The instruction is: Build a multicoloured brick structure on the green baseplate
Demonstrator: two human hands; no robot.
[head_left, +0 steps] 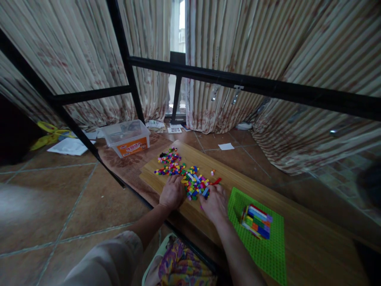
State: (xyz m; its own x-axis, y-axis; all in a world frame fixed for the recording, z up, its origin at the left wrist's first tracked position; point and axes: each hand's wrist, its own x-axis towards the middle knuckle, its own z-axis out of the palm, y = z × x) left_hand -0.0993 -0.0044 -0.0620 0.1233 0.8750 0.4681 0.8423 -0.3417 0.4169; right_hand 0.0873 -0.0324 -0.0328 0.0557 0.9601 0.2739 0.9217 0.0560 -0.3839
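A spread-out pile of small multicoloured toy building bricks (195,182) lies on a low wooden table. My left hand (172,193) rests at the pile's left near edge, its fingers stretched toward the bricks. At the right near edge, my right hand (214,202) reaches in, thumb and fingers apart around loose bricks. Whether a single brick touches its fingertips is too small to tell. Right of that hand is a green studded baseplate (238,197). On it stands a block-shaped build of bricks (257,222) in several colours.
The wooden table (312,242) runs toward the lower right. A clear plastic tub (126,137) with an orange label stands on a brown rug beyond its left end. A black metal frame bar (208,74) crosses ahead, before curtains. White paper (226,146) lies on the tiled floor.
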